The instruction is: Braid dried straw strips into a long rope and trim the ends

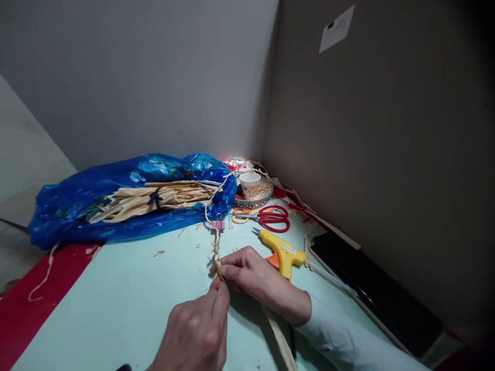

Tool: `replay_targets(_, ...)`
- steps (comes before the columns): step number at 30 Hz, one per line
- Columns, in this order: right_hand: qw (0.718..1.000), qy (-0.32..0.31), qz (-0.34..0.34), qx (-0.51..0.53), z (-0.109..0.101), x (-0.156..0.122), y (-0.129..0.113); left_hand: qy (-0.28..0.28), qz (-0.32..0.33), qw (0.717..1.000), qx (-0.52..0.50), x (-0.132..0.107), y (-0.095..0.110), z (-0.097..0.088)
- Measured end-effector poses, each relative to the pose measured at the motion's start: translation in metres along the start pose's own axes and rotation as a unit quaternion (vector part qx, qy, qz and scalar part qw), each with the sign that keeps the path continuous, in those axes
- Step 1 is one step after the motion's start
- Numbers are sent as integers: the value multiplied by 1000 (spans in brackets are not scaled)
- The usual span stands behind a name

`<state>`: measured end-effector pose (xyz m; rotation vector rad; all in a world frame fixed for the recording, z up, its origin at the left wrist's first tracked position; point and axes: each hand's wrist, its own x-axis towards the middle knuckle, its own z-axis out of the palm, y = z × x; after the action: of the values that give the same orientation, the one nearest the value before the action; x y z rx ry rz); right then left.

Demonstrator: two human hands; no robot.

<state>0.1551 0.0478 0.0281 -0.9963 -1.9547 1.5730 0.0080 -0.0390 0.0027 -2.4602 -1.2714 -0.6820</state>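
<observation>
A pale straw braid [217, 245] runs toward me from a pink binder clip [218, 224] that grips it at the table's middle. My right hand [253, 273] pinches the braid's near end between thumb and fingers. Just below, my left hand [199, 327] is closed, its thumb and forefinger pressed on a strand at the same end. The two hands' fingertips almost meet there. Under my right forearm a flat straw strip [280, 337] extends toward the near edge. Exactly which strands each hand holds is partly hidden by the fingers.
Behind lies a tied straw bundle [166, 198] on a blue plastic bag [96, 180]. Red-handled scissors [274, 218], a yellow glue gun [285, 250] and a paper cup [250, 186] in a round tray [265, 193] stand right of the braid. A black flat object [371, 288] lies along the right wall.
</observation>
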Motion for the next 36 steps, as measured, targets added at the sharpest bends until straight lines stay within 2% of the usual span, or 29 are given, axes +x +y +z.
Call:
replay_targets(4,999,5,21,33,2,-1,0,-69,35,994,81,0,2,4)
replay_targets(6,998,6,25,53,4,0,1,-99,39,991,80,0,4,4)
replay_targets(8,996,2,31,83,5,0,1,-103,24,993,47,3,5,0)
replay_targets(10,994,8,33,107,6,0,1,-98,-44,994,-23,10,1,-9)
replay_targets(12,993,26,21,112,6,-1,-1,-96,-187,970,-123,20,-9,-20)
replay_targets(14,994,39,3,105,6,-2,-3,-54,-356,911,-200,29,-20,-27)
replay_targets(15,994,40,-5,100,6,-3,-5,-40,-412,874,-255,33,-25,-29)
replay_targets(16,994,38,-12,98,6,-4,-6,-59,-441,827,-343,36,-29,-28)
replay_targets(18,994,18,-21,107,7,-4,-6,-81,-460,705,-534,38,-31,-22)
replay_targets(20,993,-8,-32,117,8,-4,-4,-79,-464,592,-655,37,-28,-13)
replay_targets(21,993,-15,-38,114,9,-3,-3,-74,-470,552,-684,36,-26,-8)
replay_targets(22,994,-16,-44,104,10,-3,0,-71,-479,527,-698,35,-24,-4)
replay_targets(23,995,-13,-49,85,10,-2,2,-70,-488,514,-701,34,-23,-1)
replay_targets(25,998,-1,-51,42,11,-2,7,-73,-503,519,-688,33,-21,2)
replay_targets(31,994,30,-30,-97,9,-9,5,-69,-538,563,-624,34,-18,-2)
replay_targets(33,985,38,-34,-167,8,-14,-1,-68,-536,583,-607,33,-17,-2)
replay_targets(36,949,65,-24,-306,7,-20,-10,-63,-532,607,-586,32,-19,2)
